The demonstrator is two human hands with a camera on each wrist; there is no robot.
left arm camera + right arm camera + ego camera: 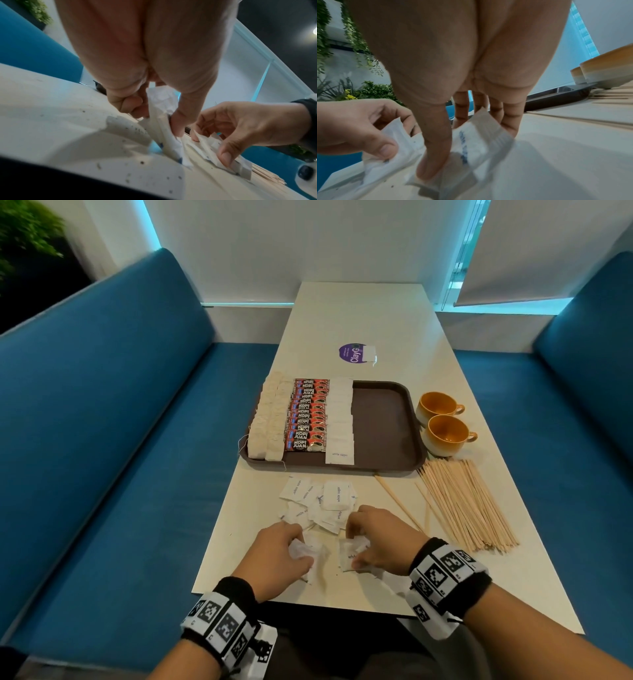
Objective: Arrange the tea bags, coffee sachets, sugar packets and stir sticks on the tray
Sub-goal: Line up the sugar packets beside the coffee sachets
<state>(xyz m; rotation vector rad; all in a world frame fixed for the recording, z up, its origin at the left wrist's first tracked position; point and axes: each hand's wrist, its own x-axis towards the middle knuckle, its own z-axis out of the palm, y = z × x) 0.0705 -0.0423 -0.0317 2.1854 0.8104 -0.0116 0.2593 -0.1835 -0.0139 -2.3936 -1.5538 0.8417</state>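
A brown tray (383,419) holds a row of tea bags (269,419), a row of red coffee sachets (308,416) and a column of white sugar packets (339,422). Loose sugar packets (318,503) lie on the table in front of the tray. My left hand (291,546) pinches a bunch of sugar packets (163,121) near the table's front edge. My right hand (363,542) pinches more sugar packets (476,142) between thumb and fingers. Wooden stir sticks (466,505) lie in a pile to the right.
Two yellow cups (442,422) stand right of the tray. A purple sticker (352,353) with a white packet beside it lies beyond the tray. Blue benches (102,412) flank the narrow white table (376,316). The tray's right half is bare.
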